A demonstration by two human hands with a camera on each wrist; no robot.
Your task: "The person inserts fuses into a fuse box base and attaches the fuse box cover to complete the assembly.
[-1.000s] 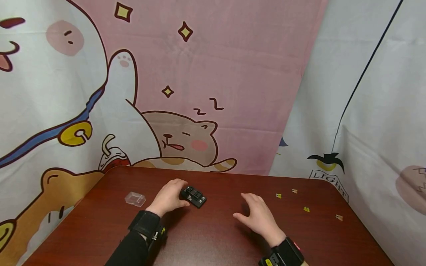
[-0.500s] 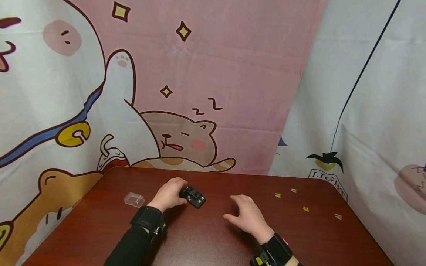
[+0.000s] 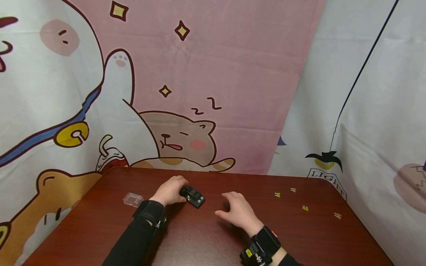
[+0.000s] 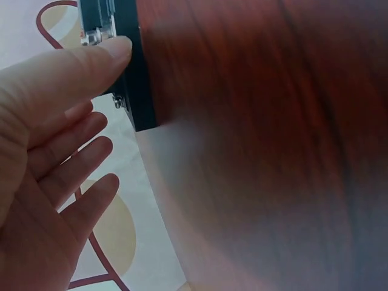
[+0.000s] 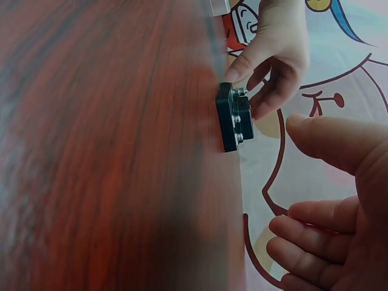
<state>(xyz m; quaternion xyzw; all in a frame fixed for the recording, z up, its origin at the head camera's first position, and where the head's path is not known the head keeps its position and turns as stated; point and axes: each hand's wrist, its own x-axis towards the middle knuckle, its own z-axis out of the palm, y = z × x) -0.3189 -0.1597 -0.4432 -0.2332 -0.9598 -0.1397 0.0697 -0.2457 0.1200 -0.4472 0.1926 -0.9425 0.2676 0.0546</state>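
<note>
A small black block-shaped device point(image 3: 193, 197) with a raised top and silver screws lies on the table, left of centre. My left hand point(image 3: 169, 190) holds its left end; in the left wrist view, the thumb point(image 4: 91, 63) presses the side of the device point(image 4: 140, 91) and the other fingers spread behind. Apart from it on the right, my right hand point(image 3: 239, 211) hovers over the table with thumb and fingers spread, holding nothing. The right wrist view shows that hand's fingers point(image 5: 315, 233) pointing toward the device point(image 5: 225, 118).
A clear plastic box point(image 3: 133, 199) sits left of the left hand. Several tiny clip-like pieces lie scattered at right, among them a yellow one point(image 3: 305, 208) and a pale one point(image 3: 337, 216). Behind the brown table point(image 3: 206, 240) hangs a cartoon-print cloth point(image 3: 246, 92).
My right hand has moved left across the table, closer to the black device. The left hand stays on the device's left end. The head view has shifted slightly.
</note>
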